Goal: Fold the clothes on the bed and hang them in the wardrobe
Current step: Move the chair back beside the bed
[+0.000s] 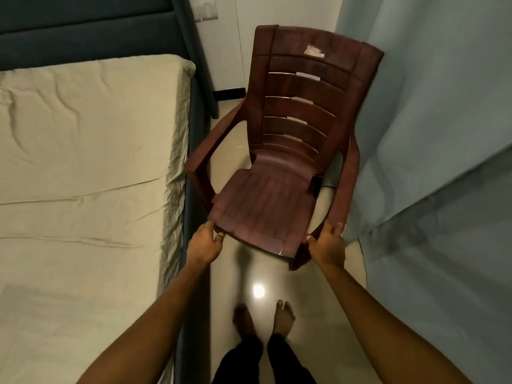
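Both hands hold a brown plastic chair (pixel 279 151) beside the bed (pixel 83 162); left hand (pixel 205 241) pinches its seat's front corner; right hand (pixel 328 242) curls round the armrest end; curtain (pixel 432 134) right of the chair

I have one view only, from the camera worn on the person's head. It looks forward and steeply down along both forearms to the floor (pixel 249 273) and bare feet. The wide lens bends the edges. The brown plastic chair (pixel 279 173) sits close, centre frame; the bed (pixel 83 162) fills the left side, a curtain (pixel 429 134) the right.
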The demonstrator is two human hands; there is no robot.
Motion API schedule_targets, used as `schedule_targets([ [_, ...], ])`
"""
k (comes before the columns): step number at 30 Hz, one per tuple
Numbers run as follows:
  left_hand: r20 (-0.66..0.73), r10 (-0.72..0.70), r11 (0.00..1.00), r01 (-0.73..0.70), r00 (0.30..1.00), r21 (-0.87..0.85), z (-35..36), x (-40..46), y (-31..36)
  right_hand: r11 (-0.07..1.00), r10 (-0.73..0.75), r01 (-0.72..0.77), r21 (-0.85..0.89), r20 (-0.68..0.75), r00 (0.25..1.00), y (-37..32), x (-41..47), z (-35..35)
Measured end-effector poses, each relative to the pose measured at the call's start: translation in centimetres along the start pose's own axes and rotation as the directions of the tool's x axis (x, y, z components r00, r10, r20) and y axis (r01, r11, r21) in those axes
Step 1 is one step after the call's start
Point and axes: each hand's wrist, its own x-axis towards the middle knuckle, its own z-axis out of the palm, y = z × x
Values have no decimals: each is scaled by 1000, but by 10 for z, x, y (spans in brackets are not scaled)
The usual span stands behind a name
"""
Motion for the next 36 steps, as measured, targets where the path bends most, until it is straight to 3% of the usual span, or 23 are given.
schedule_targets([
  [5, -74, -10, 1000, 11, 997, 20, -4, 77, -3, 997, 63, -60, 38, -75, 995, 10, 41, 16],
  [9, -177, -106, 994, 103, 979, -27, -14, 139, -12, 997, 83, -83, 6, -120, 989, 18, 60, 30],
  [14, -334, -150, 989, 139, 930, -59, -31, 202, -15, 1000, -13, 18, 25, -193, 981, 37, 74, 54],
  [18, -297, -163, 985, 170, 941, -2, -39, 242, -17, 990, -139, 133, -41, -195, 971, 51, 78, 57],
  [20, -278, -152, 986, 166, 948, 28, -41, 254, -20, 977, -197, 167, -130, -263, 945, 59, 88, 54],
  [25, -315, -166, 978, 197, 934, 69, -42, 251, -27, 975, -213, 183, -125, -301, 929, 48, 123, 31],
  [29, -370, -181, 972, 223, 911, 73, -32, 229, -35, 960, -239, 193, -204, -239, 941, 42, 153, 7],
  [32, -395, -106, 978, 167, 912, 123, -19, 210, -43, 929, -257, 188, -320, -188, 948, 37, 177, -9],
  [36, -295, 29, 961, 54, 955, 270, 7, 186, -61, 913, -245, 175, -369, -151, 958, 28, 197, -24],
])
